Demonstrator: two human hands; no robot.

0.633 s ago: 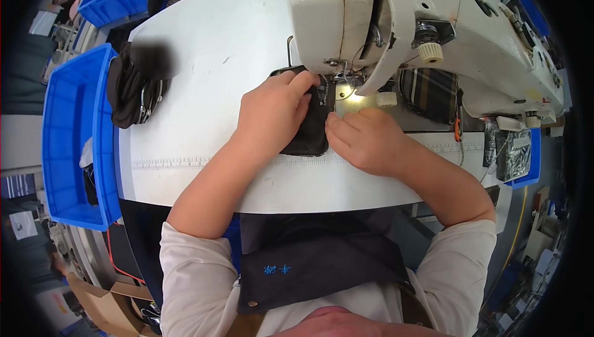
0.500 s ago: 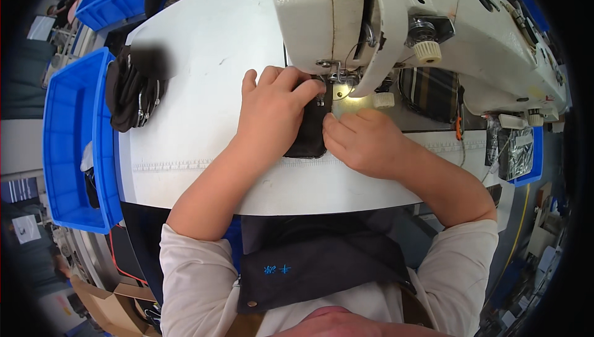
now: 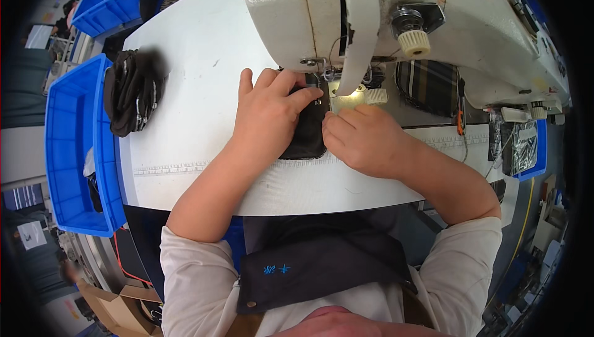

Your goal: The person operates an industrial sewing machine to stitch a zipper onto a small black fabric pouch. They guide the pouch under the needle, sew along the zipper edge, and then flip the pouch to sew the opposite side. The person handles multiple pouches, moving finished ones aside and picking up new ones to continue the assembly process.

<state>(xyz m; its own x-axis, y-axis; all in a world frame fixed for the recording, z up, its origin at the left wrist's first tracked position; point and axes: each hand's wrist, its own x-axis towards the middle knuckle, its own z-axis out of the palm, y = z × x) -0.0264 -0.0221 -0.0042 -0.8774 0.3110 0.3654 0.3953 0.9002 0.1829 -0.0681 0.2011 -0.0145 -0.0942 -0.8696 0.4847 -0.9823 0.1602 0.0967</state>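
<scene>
A dark fabric piece (image 3: 307, 134) with a short stretch of metal zipper lies on the white table beside the lit needle area of a sewing machine (image 3: 281, 18). My left hand (image 3: 267, 109) rests over its left side, fingers bent onto the cloth, thumb reaching the zipper close to the presser foot. Curled fingers of my right hand (image 3: 361, 142) pinch the right edge of the same piece, just below the needle plate. The fingertips of both hands are partly hidden, and the machine head covers the far end of the cloth.
Dark zippered pieces (image 3: 131, 93) are heaped at the table's left, near a blue bin (image 3: 79, 145). Striped dark fabric (image 3: 426, 88) and orange-handled snips (image 3: 460, 114) lie under the machine arm. A ruler strip (image 3: 170, 169) runs along the table's near side.
The machine appears shifted slightly left and up in view. Both hands keep nearly the same places on the dark fabric piece; the right hand's fingers sit slightly farther left.
</scene>
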